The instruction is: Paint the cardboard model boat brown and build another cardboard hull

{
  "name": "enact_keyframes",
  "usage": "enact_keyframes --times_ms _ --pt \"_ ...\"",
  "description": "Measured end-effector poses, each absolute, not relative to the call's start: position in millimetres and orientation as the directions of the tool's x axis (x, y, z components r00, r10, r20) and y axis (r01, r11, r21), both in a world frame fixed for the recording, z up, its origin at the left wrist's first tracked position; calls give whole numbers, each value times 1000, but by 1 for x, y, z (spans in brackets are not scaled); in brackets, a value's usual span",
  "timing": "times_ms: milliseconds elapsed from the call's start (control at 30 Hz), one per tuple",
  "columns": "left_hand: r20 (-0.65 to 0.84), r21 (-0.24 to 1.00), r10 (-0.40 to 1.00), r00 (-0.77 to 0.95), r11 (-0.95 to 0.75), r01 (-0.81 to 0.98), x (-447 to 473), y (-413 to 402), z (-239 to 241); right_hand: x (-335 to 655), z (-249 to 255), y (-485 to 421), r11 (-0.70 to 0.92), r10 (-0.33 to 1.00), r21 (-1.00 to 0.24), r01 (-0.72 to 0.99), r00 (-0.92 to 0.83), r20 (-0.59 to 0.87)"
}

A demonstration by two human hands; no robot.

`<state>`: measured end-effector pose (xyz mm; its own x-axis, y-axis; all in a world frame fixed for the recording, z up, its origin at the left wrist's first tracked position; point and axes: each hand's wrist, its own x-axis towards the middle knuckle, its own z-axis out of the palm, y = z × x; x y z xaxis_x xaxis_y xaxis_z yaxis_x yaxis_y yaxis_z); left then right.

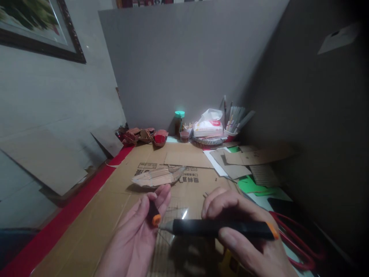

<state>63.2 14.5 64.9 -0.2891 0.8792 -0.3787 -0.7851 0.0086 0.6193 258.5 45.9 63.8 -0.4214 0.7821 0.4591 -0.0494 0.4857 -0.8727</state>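
My right hand grips a black marker pen with an orange end, held level with its grey tip pointing left. My left hand lies palm up just left of that tip and holds the pen's black cap with an orange end between its fingers. Both hands hover over a flattened brown cardboard sheet with printed writing. Beyond the fingers, a small boat-shaped cardboard model lies on the sheet.
Red-handled scissors lie at the right near green paper and cardboard scraps. At the back stand a green-lidded jar, a tissue pack, a cup of sticks and red-brown folded pieces. Grey boards wall the back and right.
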Motion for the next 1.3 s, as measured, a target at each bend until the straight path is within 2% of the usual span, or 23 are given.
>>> enact_keyframes --times_ms 167,333,567,700,800,867,900,1067,1133,1300 --pt "-381 624 879 -286 16 -781 64 15 61 259 62 48 475 783 -878 -60 -427 453" --pt "-361 690 882 -304 33 -724 57 12 53 261 62 49 411 810 -900 -144 -394 433" --pt "-308 762 909 -282 58 -645 56 11 50 261 59 49 389 822 -906 -168 -379 424" --pt "-164 897 918 -361 -14 -443 58 8 48 261 60 50 321 852 -904 -281 -330 405" --pt "64 968 887 -458 -166 -186 60 2 41 262 62 52 226 863 -902 -367 -355 361" --pt "245 965 840 -484 -259 39 60 -3 35 263 61 53 209 862 -900 -382 -362 354" --pt "289 957 833 -472 -266 116 60 -5 33 263 61 53 213 859 -901 -379 -366 357" --pt "319 920 880 -352 -198 337 56 -9 29 263 57 54 208 839 -909 -362 -411 356" --pt "355 910 870 -342 -239 338 55 -8 29 262 56 54 214 838 -918 -334 -420 348" --pt "344 937 860 -377 -288 196 58 -7 26 264 55 56 207 844 -941 -266 -437 310"
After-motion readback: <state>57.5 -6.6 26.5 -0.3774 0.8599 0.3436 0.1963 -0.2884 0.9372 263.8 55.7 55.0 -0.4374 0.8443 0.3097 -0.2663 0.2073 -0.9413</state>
